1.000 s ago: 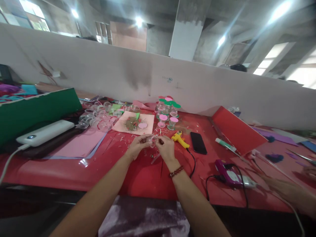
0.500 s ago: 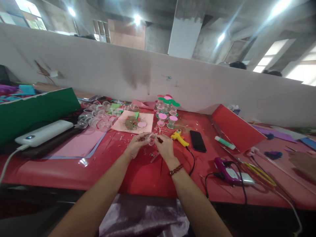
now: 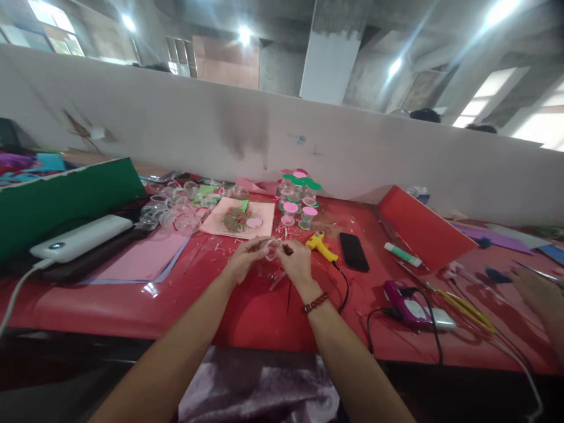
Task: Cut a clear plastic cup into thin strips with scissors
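Observation:
Between my two hands is a small clear plastic cup [image 3: 271, 250] with a pinkish tint, held above the red table. My left hand [image 3: 245, 258] grips it from the left, thumb and fingers closed round its side. From the right, my right hand [image 3: 296, 262] pinches at its edge; a dark patch shows at those fingertips, and I cannot tell what it is. Just beyond the hands lies a pale pink sheet [image 3: 212, 220] bearing a brown smear, scraps and a pink paper disc [image 3: 254, 223]. Behind the right hand, clear cups with pink discs [image 3: 290, 208] and green discs [image 3: 312, 184] stand stacked.
A yellow glue gun [image 3: 322, 247] and a phone [image 3: 353, 252] lie right of my hands. Farther right are a glue stick [image 3: 402, 254], a purple device [image 3: 405, 305] and another person's hand [image 3: 535, 296]. Loose clear cups [image 3: 176, 214], pink paper [image 3: 136, 255] and a power bank [image 3: 81, 238] occupy the left.
My hands stay almost in place around the cup. At the far right, the other person's hand has shifted, and a metal tool now shows beside it.

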Available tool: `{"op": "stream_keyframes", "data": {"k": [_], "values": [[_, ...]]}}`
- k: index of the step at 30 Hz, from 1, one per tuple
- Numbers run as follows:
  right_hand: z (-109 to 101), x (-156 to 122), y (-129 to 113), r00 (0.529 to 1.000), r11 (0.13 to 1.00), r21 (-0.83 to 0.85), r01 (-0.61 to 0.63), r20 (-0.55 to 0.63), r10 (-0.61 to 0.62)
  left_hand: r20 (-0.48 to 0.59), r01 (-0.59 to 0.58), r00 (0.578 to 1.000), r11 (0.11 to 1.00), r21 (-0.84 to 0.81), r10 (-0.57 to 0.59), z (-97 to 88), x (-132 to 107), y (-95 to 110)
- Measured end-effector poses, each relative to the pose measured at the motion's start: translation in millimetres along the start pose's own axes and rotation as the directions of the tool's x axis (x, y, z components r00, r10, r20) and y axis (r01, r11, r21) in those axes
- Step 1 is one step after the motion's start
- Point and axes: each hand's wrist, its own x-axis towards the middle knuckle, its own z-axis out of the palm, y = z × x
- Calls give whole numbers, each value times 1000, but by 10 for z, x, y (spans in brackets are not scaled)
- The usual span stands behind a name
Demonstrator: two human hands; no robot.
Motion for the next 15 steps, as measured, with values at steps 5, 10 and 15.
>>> {"op": "stream_keyframes", "data": {"k": [5, 10, 15], "values": [[33, 2, 20, 999, 993, 113, -43, -11, 44, -22, 5, 1000, 994, -107, -8, 6, 12, 0], [39, -9, 24, 999, 986, 163, -42, -13, 45, -34, -13, 999, 985, -174, 8, 14, 21, 32], [26, -6, 14, 999, 994, 109, -6, -36, 10, -23, 3, 1000, 989, -148, -7, 3, 22, 36]]}}
